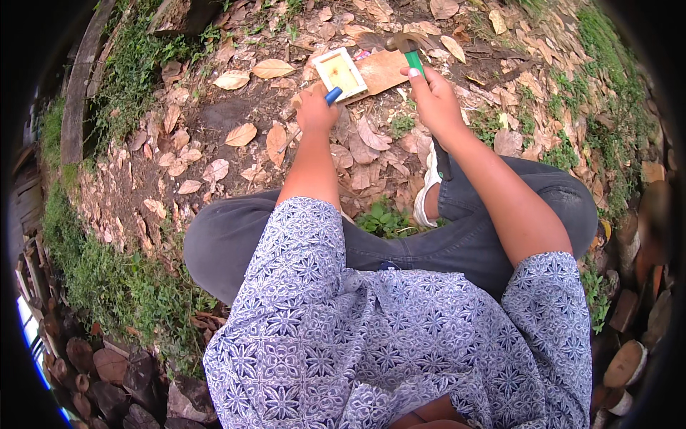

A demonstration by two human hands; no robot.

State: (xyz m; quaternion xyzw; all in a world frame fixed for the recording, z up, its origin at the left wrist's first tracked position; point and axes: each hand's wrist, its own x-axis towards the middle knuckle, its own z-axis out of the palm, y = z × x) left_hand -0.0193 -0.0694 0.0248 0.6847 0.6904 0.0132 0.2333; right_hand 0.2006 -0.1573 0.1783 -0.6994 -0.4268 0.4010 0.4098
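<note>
My left hand (316,111) is closed around a tool with a blue cylindrical handle (333,94); its kind is unclear because my fingers hide most of it. Just past that hand lies a small, pale wooden frame (340,74) with a light panel inside, tilted on a flat brown board (386,72). My right hand (436,104) grips a claw hammer (415,63) by its green and dark handle. The hammer's metal head is up, near the board's far right end, and the dark grip hangs down below my fist.
Dry leaves (241,134) and bare soil surround the board. My crossed legs (486,214) and a pale shoe (429,187) are close in front of me. Weathered timber (77,93) lies at the left, grass (107,279) beside it, and cut logs (625,363) at the lower right.
</note>
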